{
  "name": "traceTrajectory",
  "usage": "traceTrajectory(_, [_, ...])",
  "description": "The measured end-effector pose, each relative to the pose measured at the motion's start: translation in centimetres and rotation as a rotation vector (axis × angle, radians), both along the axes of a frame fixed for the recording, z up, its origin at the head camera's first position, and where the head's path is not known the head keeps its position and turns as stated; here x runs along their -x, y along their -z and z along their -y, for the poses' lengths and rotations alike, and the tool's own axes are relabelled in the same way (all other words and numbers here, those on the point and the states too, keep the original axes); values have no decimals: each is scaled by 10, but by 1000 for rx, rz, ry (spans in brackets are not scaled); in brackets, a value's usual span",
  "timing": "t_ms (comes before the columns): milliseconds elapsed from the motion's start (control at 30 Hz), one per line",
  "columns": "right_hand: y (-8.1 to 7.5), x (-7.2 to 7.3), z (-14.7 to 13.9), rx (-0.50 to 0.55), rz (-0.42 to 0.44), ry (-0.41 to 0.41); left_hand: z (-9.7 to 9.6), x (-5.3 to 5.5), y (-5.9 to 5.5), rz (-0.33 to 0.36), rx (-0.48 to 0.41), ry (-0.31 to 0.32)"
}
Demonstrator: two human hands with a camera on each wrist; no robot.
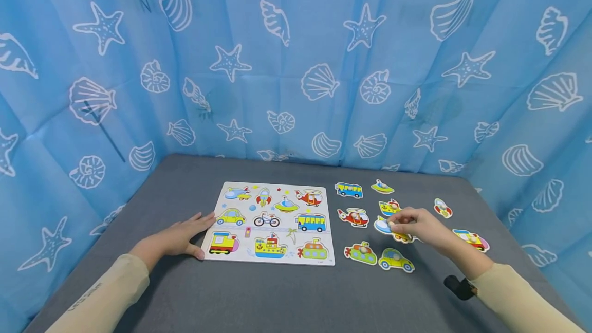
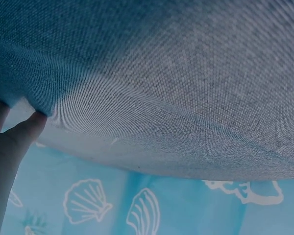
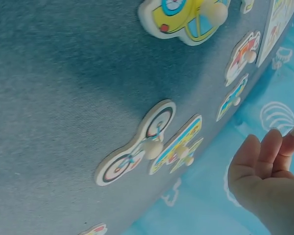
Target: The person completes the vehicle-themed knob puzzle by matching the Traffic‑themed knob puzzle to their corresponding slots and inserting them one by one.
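The right hand (image 1: 418, 225) pinches the plane (image 1: 383, 227) by its knob (image 1: 391, 223), right of the board (image 1: 246, 246); it seems lifted off the table (image 1: 277, 297). A firm pinch, with the plane level, should leave its edges free. The left hand (image 1: 180, 236) lies with fingers spread, touching the board's left edge; light pressure there should stop it sliding. Right of the board, the car (image 1: 396, 260) and boat (image 1: 389, 206) lie close, so a straight lift would avoid nudging them.

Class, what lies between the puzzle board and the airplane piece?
In the head view, the red helicopter piece lies between the board and the airplane piece.
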State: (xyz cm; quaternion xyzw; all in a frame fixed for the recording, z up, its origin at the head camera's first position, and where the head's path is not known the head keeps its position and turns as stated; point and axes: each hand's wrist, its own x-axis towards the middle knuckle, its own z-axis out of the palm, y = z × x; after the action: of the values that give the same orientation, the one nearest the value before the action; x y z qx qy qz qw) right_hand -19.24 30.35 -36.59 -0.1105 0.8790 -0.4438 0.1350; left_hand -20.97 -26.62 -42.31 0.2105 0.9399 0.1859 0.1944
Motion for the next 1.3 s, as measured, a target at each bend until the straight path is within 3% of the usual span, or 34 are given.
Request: traceTrajectory(1300, [-11, 23, 65, 49, -100, 94, -2, 0, -1, 10, 49, -36])
